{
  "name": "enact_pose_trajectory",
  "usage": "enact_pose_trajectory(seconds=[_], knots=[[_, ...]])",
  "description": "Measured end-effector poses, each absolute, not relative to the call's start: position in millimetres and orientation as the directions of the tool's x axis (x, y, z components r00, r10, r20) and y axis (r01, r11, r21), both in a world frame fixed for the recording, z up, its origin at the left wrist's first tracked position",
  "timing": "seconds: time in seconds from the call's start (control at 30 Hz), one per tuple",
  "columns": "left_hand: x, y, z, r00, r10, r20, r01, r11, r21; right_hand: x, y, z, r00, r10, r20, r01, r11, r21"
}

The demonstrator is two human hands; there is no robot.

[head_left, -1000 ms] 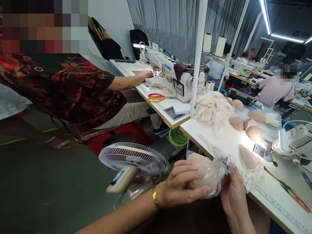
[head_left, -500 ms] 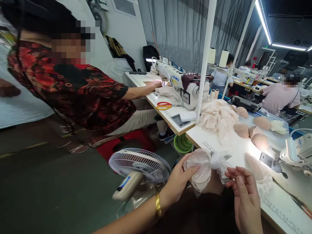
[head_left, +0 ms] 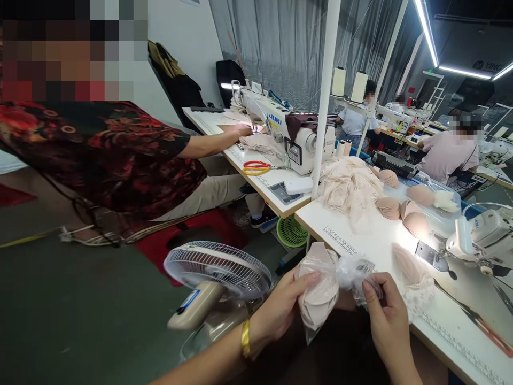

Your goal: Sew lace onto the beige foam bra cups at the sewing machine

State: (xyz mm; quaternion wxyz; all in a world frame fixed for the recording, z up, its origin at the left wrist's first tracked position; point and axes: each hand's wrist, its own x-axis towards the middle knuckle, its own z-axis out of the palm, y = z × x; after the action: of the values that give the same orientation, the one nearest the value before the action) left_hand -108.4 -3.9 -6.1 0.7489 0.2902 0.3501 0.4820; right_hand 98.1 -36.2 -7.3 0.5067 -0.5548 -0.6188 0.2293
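A clear plastic bag (head_left: 318, 286) with pale pink fabric pieces inside is held above my lap, by the table's front edge. My left hand (head_left: 286, 299) grips the filled part, thumb across its front. The bag is gathered into a twisted or knotted neck in the middle. My right hand (head_left: 387, 310) pinches the loose plastic end to the right of that neck. On the table beyond, a pale lace-edged cup piece (head_left: 409, 264) lies by the sewing machine (head_left: 467, 240).
Pale lace fabric (head_left: 348, 184) is heaped on the table, with stacked beige cups (head_left: 388, 208) beside it. Scissors (head_left: 481, 321) lie at the right. A fan (head_left: 218, 272) stands to my left. A co-worker in a floral shirt (head_left: 132, 166) sews at another machine (head_left: 280, 128).
My right hand has closed on the bag's loose end, its fingers looser before. The bag has tipped slightly, its lower corner now hanging down. The view has swung a little to the right.
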Motion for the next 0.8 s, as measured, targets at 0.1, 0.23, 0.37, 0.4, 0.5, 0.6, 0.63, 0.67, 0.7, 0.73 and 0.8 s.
enact_pose_trajectory(seconds=[0.1,0.23,0.37,0.4,0.5,0.6,0.63,0.67,0.7,0.73,0.8], knots=[[-113.4,-1.7,-13.2,0.321,0.918,-0.233,-0.451,0.364,0.815,98.1,-38.7,-3.2,0.149,0.889,0.433,0.417,0.341,-0.842],[-127.7,5.4,-10.8,0.161,0.987,-0.021,-0.305,0.07,0.95,96.1,-42.3,-2.4,0.062,0.82,0.569,0.528,0.456,-0.716],[-129.7,8.1,9.3,0.253,0.951,0.178,-0.02,-0.179,0.984,91.1,-44.2,-3.3,-0.055,0.763,0.645,0.586,0.547,-0.597],[-126.0,8.4,13.2,0.295,0.94,0.173,0.042,-0.193,0.98,89.8,-44.9,-2.9,-0.089,0.752,0.653,0.577,0.573,-0.581],[-109.9,11.4,14.0,0.349,0.931,0.107,0.085,-0.146,0.986,88.4,-48.0,-1.3,-0.184,0.701,0.689,0.525,0.663,-0.534],[-97.6,16.7,3.8,0.263,0.963,-0.055,-0.141,0.095,0.985,92.6,-50.8,-3.0,-0.252,0.638,0.728,0.488,0.733,-0.473],[-95.7,18.0,0.7,0.234,0.965,-0.12,-0.238,0.177,0.955,94.6,-51.4,-4.7,-0.273,0.624,0.732,0.486,0.747,-0.455],[-95.0,18.8,-1.4,0.22,0.96,-0.175,-0.315,0.24,0.918,96.5,-51.9,-6.8,-0.295,0.613,0.733,0.487,0.756,-0.437],[-95.1,19.0,-2.3,0.224,0.951,-0.215,-0.36,0.286,0.888,98.3,-52.3,-9.1,-0.314,0.607,0.73,0.49,0.762,-0.423],[-95.9,18.6,-2.3,0.232,0.943,-0.239,-0.378,0.314,0.871,99.9,-52.9,-11.1,-0.326,0.606,0.726,0.492,0.764,-0.417],[-98.5,16.5,-0.2,0.244,0.937,-0.252,-0.36,0.328,0.873,102.9,-54.9,-13.5,-0.351,0.627,0.695,0.469,0.761,-0.449]])
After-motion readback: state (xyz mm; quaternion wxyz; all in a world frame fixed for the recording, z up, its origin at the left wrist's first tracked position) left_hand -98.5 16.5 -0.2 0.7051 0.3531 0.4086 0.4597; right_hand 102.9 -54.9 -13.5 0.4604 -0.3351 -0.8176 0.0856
